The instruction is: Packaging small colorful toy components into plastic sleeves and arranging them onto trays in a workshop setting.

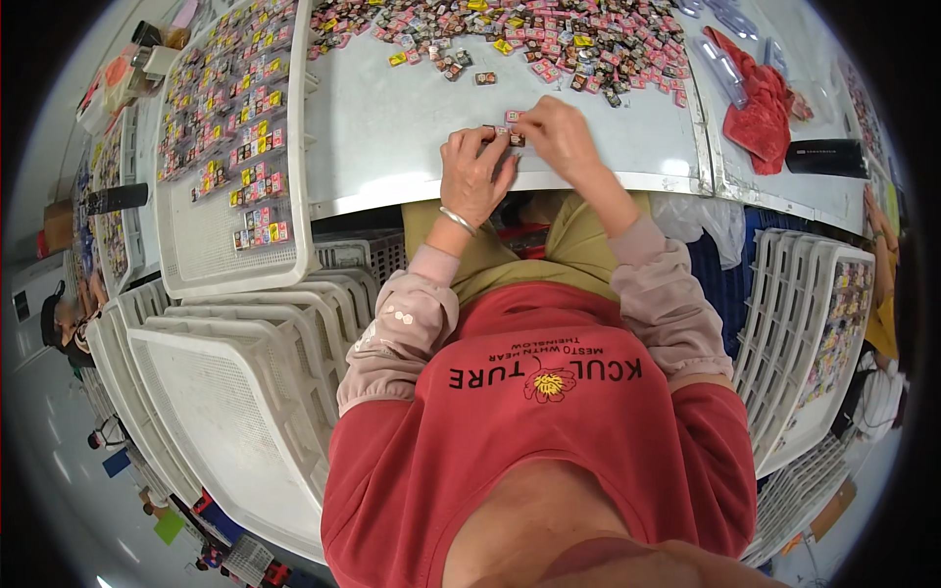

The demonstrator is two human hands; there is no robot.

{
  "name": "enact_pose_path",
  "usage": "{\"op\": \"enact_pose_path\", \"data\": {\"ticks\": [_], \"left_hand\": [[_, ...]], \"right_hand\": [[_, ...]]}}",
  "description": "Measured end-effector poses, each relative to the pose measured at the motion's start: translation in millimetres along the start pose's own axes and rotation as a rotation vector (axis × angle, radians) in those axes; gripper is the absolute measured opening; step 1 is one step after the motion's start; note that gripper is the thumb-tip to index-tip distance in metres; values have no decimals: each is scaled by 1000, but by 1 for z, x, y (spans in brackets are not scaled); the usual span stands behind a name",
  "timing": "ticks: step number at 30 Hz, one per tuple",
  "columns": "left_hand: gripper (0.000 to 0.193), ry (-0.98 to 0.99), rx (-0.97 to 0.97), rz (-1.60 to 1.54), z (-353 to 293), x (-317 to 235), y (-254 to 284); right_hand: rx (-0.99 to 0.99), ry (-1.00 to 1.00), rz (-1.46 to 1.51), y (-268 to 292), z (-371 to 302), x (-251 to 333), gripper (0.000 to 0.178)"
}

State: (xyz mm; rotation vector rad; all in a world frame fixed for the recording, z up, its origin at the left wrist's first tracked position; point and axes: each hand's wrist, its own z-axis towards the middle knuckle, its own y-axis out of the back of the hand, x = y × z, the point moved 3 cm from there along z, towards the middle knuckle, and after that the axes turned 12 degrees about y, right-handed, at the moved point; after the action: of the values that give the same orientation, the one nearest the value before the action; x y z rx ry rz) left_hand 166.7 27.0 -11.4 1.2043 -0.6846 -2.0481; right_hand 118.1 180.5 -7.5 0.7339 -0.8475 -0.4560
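Near the front edge of the white table, both my hands meet over a little cluster of small printed tiles. My left hand, with a bracelet at the wrist, curls its fingers and thumb around the dark tile on the near side of the cluster. From the right, my right hand pinches at a pink tile with thumb and forefinger. The fingers partly cover the tiles between them. Beyond lies a broad heap of loose pink, black and yellow tiles, with one dark tile apart from it.
At left, a white tray holds rows of clear-packed tile sets. Stacked white trays stand below it, and more trays at right. A red plastic bag and a black cylinder lie on the table's right part.
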Motion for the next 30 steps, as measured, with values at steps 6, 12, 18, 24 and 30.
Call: {"op": "enact_pose_path", "data": {"ticks": [6, 12, 18, 24, 30], "left_hand": [[34, 69, -24, -112, 1, 1, 6], [37, -75, 29, 6, 3, -12, 4], [36, -58, 95, -50, -1, -11, -3], [34, -18, 91, -34, 1, -11, -3], [33, -23, 55, -22, -1, -8, -6]], "right_hand": [[-98, -170, 257, 69, 3, -40, 10], [173, -20, -50, 28, -18, -5, 12], [75, -59, -55, 20, -23, 10, 9], [135, -175, 26, 23, -21, 2, 16], [151, -103, -46, 14, -15, 15, 21]]}}
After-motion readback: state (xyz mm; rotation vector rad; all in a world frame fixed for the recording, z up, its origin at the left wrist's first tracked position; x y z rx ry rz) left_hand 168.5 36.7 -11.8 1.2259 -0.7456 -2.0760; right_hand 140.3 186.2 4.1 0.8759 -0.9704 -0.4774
